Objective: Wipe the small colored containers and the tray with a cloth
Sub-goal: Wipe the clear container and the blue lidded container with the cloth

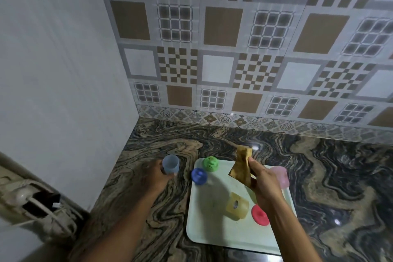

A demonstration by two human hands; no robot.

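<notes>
While the patterned tile wall (244,38) fills the upper part of the view and a plain pale wall (53,70) closes the left side, a dark marbled stone worktop (340,176) spreads below them. On the worktop lies a pale rectangular tray (204,225) with rounded corners, well apart from the tile wall. Both forearms reach in from the bottom edge, and the hands are held apart from each other. At the lower left a whitish fixture (32,202) with a dark opening sits against the plain wall.

A brownish-yellow cloth (241,168) is pinched by the right hand (262,185) over the tray, its upper end sticking up above the fingers. That hand is closed on the cloth. To the left of the tray, above the bare worktop, the left hand (156,176) is wrapped around a translucent pale blue container (170,164), which stands upright in the grip.

On the tray a yellow container (237,208) lies tipped over near the middle. Just beside it, partly behind the right wrist, is a red container (259,215). A pink container (281,175) shows behind the right hand at the tray's far right edge. At the far left corner sit a green container (210,163) and, close to it at the tray's left edge, a blue container (199,175).
</notes>
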